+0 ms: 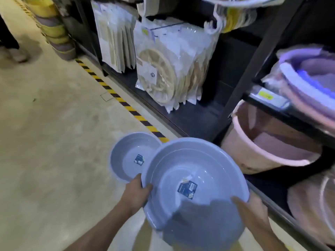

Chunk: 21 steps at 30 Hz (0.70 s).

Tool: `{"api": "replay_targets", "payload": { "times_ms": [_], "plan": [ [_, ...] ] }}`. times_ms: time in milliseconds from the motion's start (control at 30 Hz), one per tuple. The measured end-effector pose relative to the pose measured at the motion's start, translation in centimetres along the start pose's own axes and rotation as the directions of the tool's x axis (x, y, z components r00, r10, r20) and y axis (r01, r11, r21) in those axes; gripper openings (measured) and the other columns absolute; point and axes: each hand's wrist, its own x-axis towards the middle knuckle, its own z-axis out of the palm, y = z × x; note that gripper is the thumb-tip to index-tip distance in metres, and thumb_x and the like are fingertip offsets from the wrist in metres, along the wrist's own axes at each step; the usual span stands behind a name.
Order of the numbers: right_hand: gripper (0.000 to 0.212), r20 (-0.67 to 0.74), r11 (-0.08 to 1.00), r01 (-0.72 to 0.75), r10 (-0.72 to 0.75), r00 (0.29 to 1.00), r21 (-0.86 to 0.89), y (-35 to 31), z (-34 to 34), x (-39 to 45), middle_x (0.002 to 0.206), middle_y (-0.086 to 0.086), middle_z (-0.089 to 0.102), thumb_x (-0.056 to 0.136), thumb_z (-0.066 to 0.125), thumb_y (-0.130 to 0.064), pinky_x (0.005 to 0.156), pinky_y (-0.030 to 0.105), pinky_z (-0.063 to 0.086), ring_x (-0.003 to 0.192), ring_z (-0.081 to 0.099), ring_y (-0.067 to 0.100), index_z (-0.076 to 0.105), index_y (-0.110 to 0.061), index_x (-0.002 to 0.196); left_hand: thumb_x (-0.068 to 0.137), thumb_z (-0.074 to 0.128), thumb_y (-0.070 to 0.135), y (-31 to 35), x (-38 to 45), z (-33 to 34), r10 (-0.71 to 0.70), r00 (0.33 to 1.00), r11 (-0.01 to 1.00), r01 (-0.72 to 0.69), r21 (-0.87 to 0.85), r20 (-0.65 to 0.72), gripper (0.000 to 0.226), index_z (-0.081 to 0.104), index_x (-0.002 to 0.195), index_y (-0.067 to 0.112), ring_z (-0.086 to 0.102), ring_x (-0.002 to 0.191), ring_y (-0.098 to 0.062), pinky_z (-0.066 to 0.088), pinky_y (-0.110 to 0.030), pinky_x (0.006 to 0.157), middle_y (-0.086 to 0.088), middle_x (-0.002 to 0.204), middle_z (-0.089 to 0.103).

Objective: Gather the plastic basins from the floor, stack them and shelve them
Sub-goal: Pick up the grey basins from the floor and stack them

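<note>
Both hands hold a big blue basin (pixel 195 182) up off the floor (pixel 54 142). The left hand (pixel 136 194) grips its left rim, thumb curled over the lip and fingers under it. The right hand (pixel 252 212) holds the near right rim, thumb lying inside the bowl and the rest of the fingers hidden below. Ridges inside the bowl look like more than one basin nested, though the count cannot be told. A dark label (pixel 187 189) is stuck to its bottom.

A smaller blue basin (pixel 126 156) sits on the floor just behind and to the left, partly covered by the held one, with its own label (pixel 139 159) inside.

Striped yellow and black tape (pixel 116 96) runs along the floor edge by the dark shelf (pixel 181 120). On the shelf stand bagged goods (pixel 168 69). A pink tub (pixel 268 142) sits tilted at the right under a higher shelf, where purple basins (pixel 311 78) lie blurred
</note>
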Motion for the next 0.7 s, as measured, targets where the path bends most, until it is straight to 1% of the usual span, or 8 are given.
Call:
{"api": "replay_targets", "payload": {
  "times_ms": [100,200,333,433,533,633,667,700],
  "plan": [
    [0.021,-0.038,1.000,0.002,-0.002,0.999,0.007,5.8,6.5,6.1,0.091,0.011,0.074,0.082,0.071,-0.021,0.080,0.045,0.056,0.089,0.067,0.035,0.070,-0.022,0.103,0.071,0.053,0.033,-6.2,5.6,4.7,0.020,1.000,1.000,-0.020,-0.009,0.005,0.041,0.065,0.106,0.013,0.065,0.087,-0.029,0.049,-0.034,0.070,-0.007,0.099,0.069],
    [0.018,-0.104,1.000,0.023,-0.023,0.994,0.004,10.4,11.6,10.7,0.086,0.009,0.071,0.079,0.073,-0.022,0.071,0.038,0.048,0.084,0.063,0.033,0.070,-0.020,0.097,0.069,0.053,0.031,-11.5,10.3,9.1,0.054,0.998,0.998,-0.055,-0.039,-0.016,0.031,0.063,0.094,0.017,0.066,0.084,-0.032,0.054,-0.040,0.070,-0.009,0.092,0.070],
    [0.014,-0.139,0.997,0.072,-0.072,0.988,-0.006,15.3,15.9,14.6,0.084,0.005,0.069,0.077,0.071,-0.023,0.070,0.038,0.048,0.083,0.061,0.035,0.069,-0.021,0.091,0.074,0.056,0.028,-16.8,14.7,13.5,0.092,0.995,0.993,-0.094,-0.074,-0.024,0.026,0.064,0.097,0.020,0.069,0.085,-0.030,0.059,-0.044,0.071,-0.007,0.094,0.073],
    [0.010,-0.164,0.996,0.089,-0.090,0.982,-0.016,17.4,17.6,16.4,0.081,0.006,0.066,0.078,0.071,-0.023,0.069,0.039,0.045,0.081,0.057,0.035,0.067,-0.019,0.087,0.078,0.059,0.025,-18.9,16.8,15.3,0.122,0.992,0.990,-0.123,-0.064,-0.021,0.027,0.067,0.104,0.022,0.070,0.084,-0.027,0.056,-0.034,0.063,-0.004,0.095,0.074],
    [0.010,-0.176,0.995,0.099,-0.098,0.979,-0.002,18.0,18.5,17.5,0.077,-0.003,0.064,0.079,0.071,-0.023,0.064,0.036,0.042,0.077,0.055,0.031,0.066,-0.020,0.086,0.083,0.061,0.021,-19.8,18.0,16.0,0.146,0.988,0.987,-0.149,-0.053,-0.049,0.032,0.065,0.115,0.020,0.068,0.087,-0.024,0.050,-0.027,0.060,-0.002,0.101,0.072],
    [0.011,-0.186,0.993,0.115,-0.108,0.977,0.029,18.0,18.7,17.8,0.077,-0.010,0.062,0.079,0.071,-0.022,0.056,0.026,0.039,0.069,0.054,0.012,0.066,-0.020,0.089,0.084,0.061,0.021,-19.7,18.5,16.2,0.157,0.987,0.986,-0.158,-0.060,-0.027,0.030,0.065,0.114,0.017,0.067,0.093,-0.031,0.053,-0.035,0.073,-0.007,0.105,0.072],
    [0.011,-0.187,0.992,0.117,-0.109,0.976,0.037,17.9,18.7,17.8,0.078,-0.010,0.063,0.080,0.070,-0.022,0.056,0.024,0.039,0.069,0.053,0.008,0.065,-0.021,0.089,0.085,0.061,0.021,-19.6,18.6,16.2,0.156,0.987,0.985,-0.157,-0.064,-0.027,0.028,0.065,0.113,0.017,0.067,0.094,-0.032,0.053,-0.037,0.075,-0.007,0.106,0.071],
    [0.011,-0.184,0.992,0.115,-0.105,0.977,0.044,17.9,18.8,17.7,0.079,-0.010,0.063,0.080,0.070,-0.021,0.056,0.025,0.039,0.069,0.053,0.008,0.065,-0.021,0.090,0.086,0.061,0.020,-19.4,18.7,16.1,0.155,0.987,0.986,-0.156,-0.066,-0.032,0.025,0.064,0.111,0.018,0.067,0.095,-0.032,0.054,-0.038,0.077,-0.008,0.105,0.071]
  ]
}}
